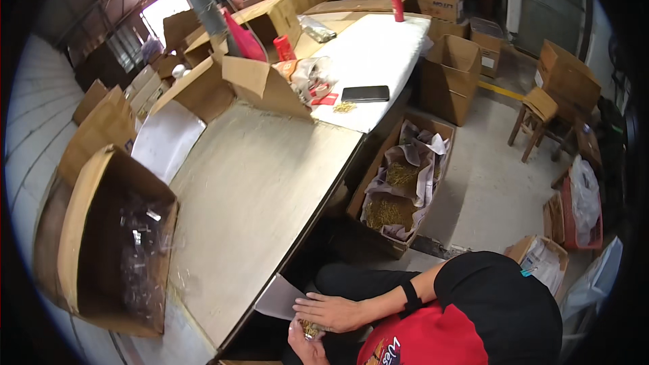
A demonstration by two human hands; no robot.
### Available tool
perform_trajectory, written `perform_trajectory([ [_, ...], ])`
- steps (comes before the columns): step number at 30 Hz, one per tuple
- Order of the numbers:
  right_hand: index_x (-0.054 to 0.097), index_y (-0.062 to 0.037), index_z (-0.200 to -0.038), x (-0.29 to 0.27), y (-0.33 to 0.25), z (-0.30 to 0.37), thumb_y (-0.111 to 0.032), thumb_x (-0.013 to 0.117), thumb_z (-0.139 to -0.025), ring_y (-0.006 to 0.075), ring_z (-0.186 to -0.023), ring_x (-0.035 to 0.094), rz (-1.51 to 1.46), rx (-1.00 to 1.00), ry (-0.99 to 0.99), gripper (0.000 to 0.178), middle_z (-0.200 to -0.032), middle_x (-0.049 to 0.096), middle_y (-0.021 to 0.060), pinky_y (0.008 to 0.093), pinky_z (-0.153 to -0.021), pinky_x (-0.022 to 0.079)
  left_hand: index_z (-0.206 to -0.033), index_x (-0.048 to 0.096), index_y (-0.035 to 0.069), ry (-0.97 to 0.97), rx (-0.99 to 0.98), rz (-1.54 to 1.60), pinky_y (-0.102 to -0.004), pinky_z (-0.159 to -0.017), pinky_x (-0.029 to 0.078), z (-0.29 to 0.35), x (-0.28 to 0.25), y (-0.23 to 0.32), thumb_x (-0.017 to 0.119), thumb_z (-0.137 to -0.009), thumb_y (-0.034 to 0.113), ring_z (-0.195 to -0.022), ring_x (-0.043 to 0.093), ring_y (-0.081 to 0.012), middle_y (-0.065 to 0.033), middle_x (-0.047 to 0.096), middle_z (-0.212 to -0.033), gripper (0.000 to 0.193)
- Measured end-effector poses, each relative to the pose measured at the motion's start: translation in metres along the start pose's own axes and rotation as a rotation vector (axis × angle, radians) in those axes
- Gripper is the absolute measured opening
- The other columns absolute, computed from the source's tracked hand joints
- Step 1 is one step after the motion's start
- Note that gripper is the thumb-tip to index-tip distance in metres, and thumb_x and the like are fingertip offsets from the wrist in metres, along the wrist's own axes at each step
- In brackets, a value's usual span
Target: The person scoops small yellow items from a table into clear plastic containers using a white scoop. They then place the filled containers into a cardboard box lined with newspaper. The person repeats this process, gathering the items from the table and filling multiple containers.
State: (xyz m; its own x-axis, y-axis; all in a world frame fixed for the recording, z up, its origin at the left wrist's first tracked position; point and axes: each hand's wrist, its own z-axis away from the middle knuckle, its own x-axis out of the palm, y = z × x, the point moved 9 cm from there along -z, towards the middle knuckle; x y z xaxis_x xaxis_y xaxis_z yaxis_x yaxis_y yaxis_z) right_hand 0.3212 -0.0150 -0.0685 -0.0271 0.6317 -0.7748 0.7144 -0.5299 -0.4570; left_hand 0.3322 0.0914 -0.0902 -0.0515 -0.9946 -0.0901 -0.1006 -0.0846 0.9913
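Observation:
Low in the view, my left hand (306,347) is cupped around a small heap of golden metal pieces (309,328). They are too small to name more exactly. Palm down, my right hand (332,312) lies just above them, its fingers stretched out flat and partly covering the heap. The right fingertips are by a pale sheet (278,297) at the table's edge. A black band (411,295) circles my right wrist.
Left stands an open carton (122,243) of clear plastic pieces, on the long worktable (257,182). Beside the table, a carton (399,252) holds paper-lined heaps of golden pieces. Farther along lie a black phone (366,94) and a red can (397,7). A wooden stool (531,122) stands right.

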Motion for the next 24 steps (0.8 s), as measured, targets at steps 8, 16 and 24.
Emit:
perform_trajectory([
  [8,0.04,0.0034,-0.13,0.002,-0.007,-0.006,-0.02,0.052,-0.085,0.031,-0.134,0.032,-0.083,0.026,0.014,0.052,-0.139,0.039,0.0211,0.0455,-0.112,0.021,-0.118,0.05,-0.005,0.222,-0.376,0.47,-0.0324,-0.071,0.053,0.008,-0.003,-0.04,0.045,-0.097,0.026,-0.089,0.062,-0.0245,-0.0161,0.06,-0.106,0.038],
  [16,0.036,0.0001,-0.135,0.003,-0.016,-0.019,-0.031,0.043,-0.092,0.0286,-0.137,0.026,0.099,0.04,-0.046,0.054,-0.143,0.034,0.0183,0.0517,-0.11,0.017,-0.116,0.049,-0.006,0.261,-0.197,0.621,-0.0352,-0.087,0.049,0.0,-0.008,-0.025,0.04,-0.098,0.022,-0.102,0.058,-0.0242,-0.0155,0.056,-0.113,0.034],
  [24,0.042,-0.0008,-0.132,-0.07,0.027,-0.074,-0.021,0.059,-0.086,0.0343,-0.132,0.034,-0.236,-0.114,0.071,0.054,-0.14,0.038,0.02,0.0421,-0.108,0.03,-0.112,0.052,-0.003,0.363,-0.308,0.586,-0.0307,-0.052,0.058,-0.019,-0.043,-0.014,0.052,-0.091,0.008,-0.077,0.066,-0.0209,-0.0133,0.062,-0.097,0.024],
])
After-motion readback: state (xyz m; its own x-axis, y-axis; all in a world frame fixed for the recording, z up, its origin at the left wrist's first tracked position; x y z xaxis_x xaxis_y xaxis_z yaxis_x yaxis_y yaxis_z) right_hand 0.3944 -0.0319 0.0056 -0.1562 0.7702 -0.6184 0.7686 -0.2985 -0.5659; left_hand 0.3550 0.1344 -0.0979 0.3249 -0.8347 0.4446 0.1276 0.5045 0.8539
